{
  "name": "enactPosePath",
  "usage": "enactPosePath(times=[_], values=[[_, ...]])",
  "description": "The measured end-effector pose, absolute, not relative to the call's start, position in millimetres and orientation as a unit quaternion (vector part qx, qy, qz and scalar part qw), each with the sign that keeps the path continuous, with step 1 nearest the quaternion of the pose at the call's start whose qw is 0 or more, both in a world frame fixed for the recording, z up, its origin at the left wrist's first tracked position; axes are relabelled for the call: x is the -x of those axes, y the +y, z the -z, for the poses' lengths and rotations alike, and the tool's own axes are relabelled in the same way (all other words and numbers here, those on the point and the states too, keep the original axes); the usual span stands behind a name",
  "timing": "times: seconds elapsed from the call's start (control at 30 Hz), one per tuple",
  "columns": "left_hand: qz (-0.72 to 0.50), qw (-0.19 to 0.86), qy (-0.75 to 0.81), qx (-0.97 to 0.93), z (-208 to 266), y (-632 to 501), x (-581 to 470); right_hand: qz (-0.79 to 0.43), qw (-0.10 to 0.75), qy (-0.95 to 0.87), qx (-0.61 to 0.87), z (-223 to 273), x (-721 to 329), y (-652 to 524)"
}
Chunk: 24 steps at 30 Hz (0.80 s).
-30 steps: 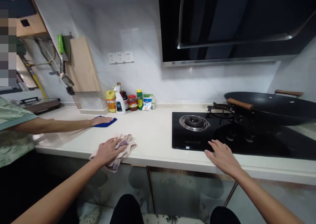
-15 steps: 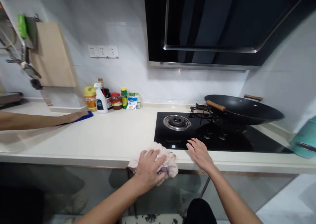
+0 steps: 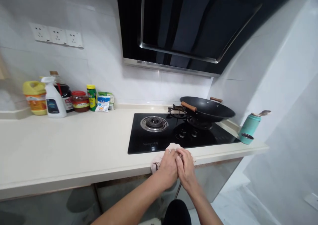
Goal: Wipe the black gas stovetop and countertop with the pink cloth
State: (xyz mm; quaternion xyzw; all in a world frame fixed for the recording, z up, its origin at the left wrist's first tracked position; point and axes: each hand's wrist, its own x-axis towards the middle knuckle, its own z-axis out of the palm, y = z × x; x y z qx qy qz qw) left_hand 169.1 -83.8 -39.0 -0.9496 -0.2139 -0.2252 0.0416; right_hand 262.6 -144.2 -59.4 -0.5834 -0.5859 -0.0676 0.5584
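White kitchen tabletop [image 3: 74, 145] along a tiled wall, with both of my hands meeting at its front edge.

I see the pinkish cloth [image 3: 164, 152] bunched on that edge, just in front of the black stove [image 3: 174, 135]; my left hand [image 3: 169, 168] has its fingers clamped on it, my right hand [image 3: 185, 167] presses against the left, fingers together. Farther back sits a wok [image 3: 207, 108], a teal flask [image 3: 248, 128] at the right end, bottles [image 3: 53, 101] far left.

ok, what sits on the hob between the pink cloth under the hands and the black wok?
Head view: only the black glass hob surface with its control knobs lies between the crumpled pink cloth and the black wok.
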Motion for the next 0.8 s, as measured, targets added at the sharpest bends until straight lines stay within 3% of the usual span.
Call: enactPosePath(times=[0.2,0.5,0.63,0.8], values=[[0.232,0.059,-0.214,0.947,28,-77,-120,0.039,0.506,-0.643,0.573,72,-260,-149],[0.250,0.131,-0.227,0.932,28,-64,-58,0.043,0.361,-0.748,0.555,45,-240,-149],[0.280,0.154,-0.249,0.914,29,-52,-25,0.112,0.395,-0.689,0.597,54,-284,-159],[0.303,0.191,-0.289,0.888,40,-39,-1,0.146,0.478,-0.531,0.684,85,-427,-194]])
